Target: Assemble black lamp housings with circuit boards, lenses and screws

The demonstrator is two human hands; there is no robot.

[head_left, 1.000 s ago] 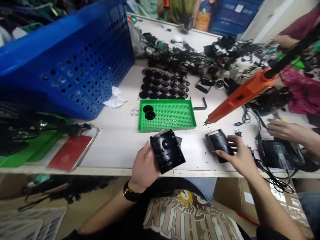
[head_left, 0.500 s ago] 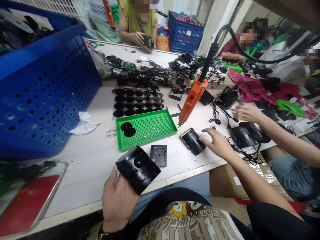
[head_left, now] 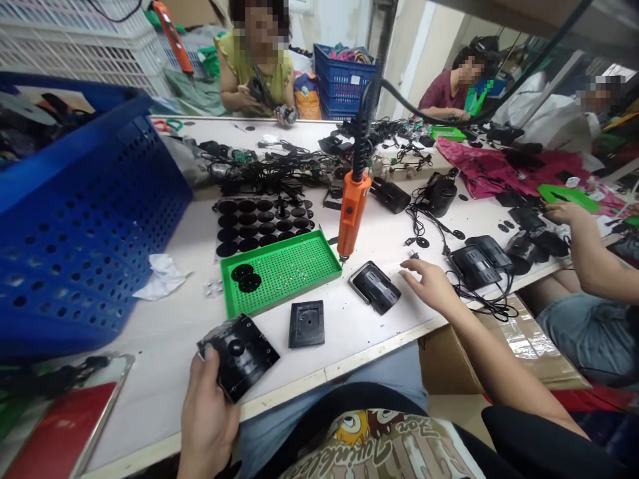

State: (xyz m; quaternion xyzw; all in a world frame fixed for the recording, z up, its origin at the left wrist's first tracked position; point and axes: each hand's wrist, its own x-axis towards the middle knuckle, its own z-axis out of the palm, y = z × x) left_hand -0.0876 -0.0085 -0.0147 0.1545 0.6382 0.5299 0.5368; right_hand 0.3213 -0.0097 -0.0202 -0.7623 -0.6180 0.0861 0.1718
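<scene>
My left hand (head_left: 207,409) grips a black plastic housing (head_left: 242,352) by its left side, the thumb over its upper edge. The housing's hollow inner side faces up, with a round boss in it. My right hand (head_left: 428,285) hovers over the table with its fingers apart, holding nothing. Just left of its fingertips lies a second black housing (head_left: 375,286) with slots in its shell. A square black fixture block (head_left: 306,324) rests between the two housings. The orange electric screwdriver (head_left: 353,216) hangs upright from its coiled cord above the table.
A green tray (head_left: 327,243) holds small screws and black discs. Behind it are rows of black discs (head_left: 247,219). A blue crate (head_left: 94,226) stands at left. Finished-looking black units (head_left: 474,266) with cords lie at right, near a co-worker's arm (head_left: 594,253).
My left hand has shifted left and down with the housing, turning it slightly. My right hand has drawn away from the slotted housing. The co-worker's hand at right has moved further right.
</scene>
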